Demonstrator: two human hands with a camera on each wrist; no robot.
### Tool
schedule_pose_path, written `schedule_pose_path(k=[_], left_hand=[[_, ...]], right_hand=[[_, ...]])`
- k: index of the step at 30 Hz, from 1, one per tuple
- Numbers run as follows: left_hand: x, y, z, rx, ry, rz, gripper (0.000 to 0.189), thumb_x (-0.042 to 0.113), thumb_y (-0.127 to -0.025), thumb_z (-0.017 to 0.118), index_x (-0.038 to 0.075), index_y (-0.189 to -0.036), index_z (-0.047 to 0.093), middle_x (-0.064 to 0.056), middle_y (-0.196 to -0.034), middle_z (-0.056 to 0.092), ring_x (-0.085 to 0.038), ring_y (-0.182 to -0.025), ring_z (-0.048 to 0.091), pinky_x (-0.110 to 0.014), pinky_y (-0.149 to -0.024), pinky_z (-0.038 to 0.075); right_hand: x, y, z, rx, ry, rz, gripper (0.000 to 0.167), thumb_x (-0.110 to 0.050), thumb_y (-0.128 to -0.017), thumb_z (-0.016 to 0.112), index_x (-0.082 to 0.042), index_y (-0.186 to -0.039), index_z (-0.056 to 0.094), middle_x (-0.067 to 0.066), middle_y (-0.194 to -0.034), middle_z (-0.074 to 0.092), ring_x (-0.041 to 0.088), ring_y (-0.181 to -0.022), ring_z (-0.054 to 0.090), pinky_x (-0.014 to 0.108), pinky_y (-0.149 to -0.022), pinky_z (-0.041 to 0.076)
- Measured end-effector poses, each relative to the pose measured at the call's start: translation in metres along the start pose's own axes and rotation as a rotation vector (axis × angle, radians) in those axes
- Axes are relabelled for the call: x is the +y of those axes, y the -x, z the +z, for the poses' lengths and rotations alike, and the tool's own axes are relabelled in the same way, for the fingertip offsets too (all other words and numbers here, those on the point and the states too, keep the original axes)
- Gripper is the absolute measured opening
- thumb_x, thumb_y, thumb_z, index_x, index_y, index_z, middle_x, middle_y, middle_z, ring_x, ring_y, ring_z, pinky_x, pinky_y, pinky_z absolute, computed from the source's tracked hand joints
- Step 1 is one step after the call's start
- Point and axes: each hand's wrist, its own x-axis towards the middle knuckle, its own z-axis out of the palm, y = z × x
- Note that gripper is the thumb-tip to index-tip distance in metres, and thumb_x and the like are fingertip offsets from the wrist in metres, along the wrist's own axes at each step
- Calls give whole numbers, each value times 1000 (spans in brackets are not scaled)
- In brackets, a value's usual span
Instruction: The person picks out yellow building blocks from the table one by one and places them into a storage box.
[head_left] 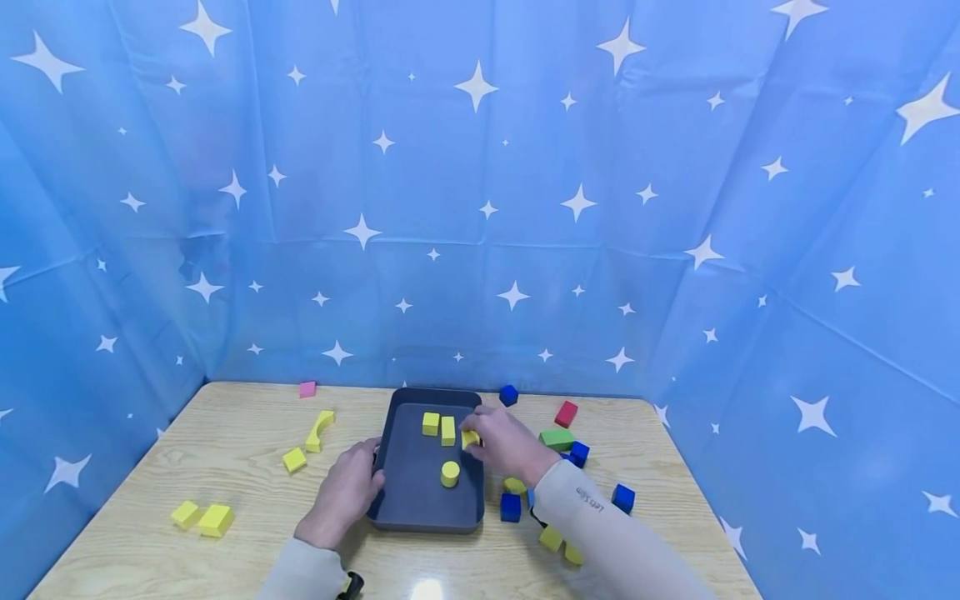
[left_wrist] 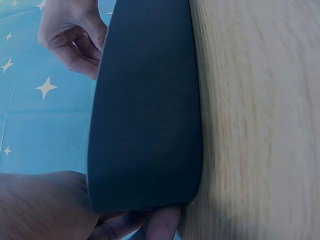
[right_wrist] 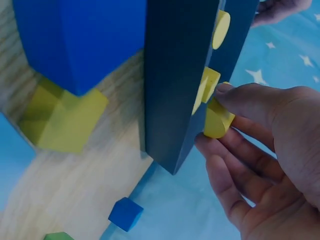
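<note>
A dark grey tray (head_left: 408, 500) lies on the table. At its left side, my left hand (head_left: 345, 492) grips the wall; in the left wrist view, fingers (left_wrist: 165, 222) curl against the tray's outside. Over the tray's right edge, my right hand (head_left: 510, 437) pinches a yellow block (right_wrist: 218, 120) with a curved face between thumb and fingertips. Inside the tray stand a yellow cube (head_left: 431, 423), a yellow oblong block (head_left: 447, 431) and a yellow cylinder (head_left: 449, 474).
Left of the tray lie a yellow arch (head_left: 320, 430), a pink block (head_left: 307, 389) and several yellow blocks (head_left: 216, 521). To the right are a red block (head_left: 566, 413), a green block (head_left: 557, 440), several blue cubes (head_left: 623, 497) and more yellow blocks (head_left: 551, 538). A starred blue curtain (head_left: 480, 167) surrounds the table.
</note>
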Motion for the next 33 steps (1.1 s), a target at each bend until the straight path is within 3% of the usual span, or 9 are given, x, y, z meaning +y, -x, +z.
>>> schedule_pose_path(k=[14,23,33], left_hand=[[0,1,-1,18,-11,40,56,3,-108,77,-10,-160,61,-33,-154,71,-50,-139,74,-63,-112,66],[-1,1,-1,29,-22,49,55,3,-108,77,-11,-158,62,-33,-152,72,-49,-137,75,-62,-111,67],[0,1,-1,20,-18,39,55,4,-108,77,-10,-159,61,-33,-153,71,-49,-139,74,-63,-112,66]], right_hand=[[0,3,15,-29,54,-55,31,-21,-103,92,-12,-133,86,4,-126,84,16,-110,83,27,-94,72],[-8,2,19,-65,42,-35,33,-21,-104,91,-12,-136,86,4,-130,84,19,-117,83,31,-102,72],[-6,5,22,-60,52,-54,33,-20,-103,92,-12,-134,86,4,-126,84,16,-111,84,28,-98,72]])
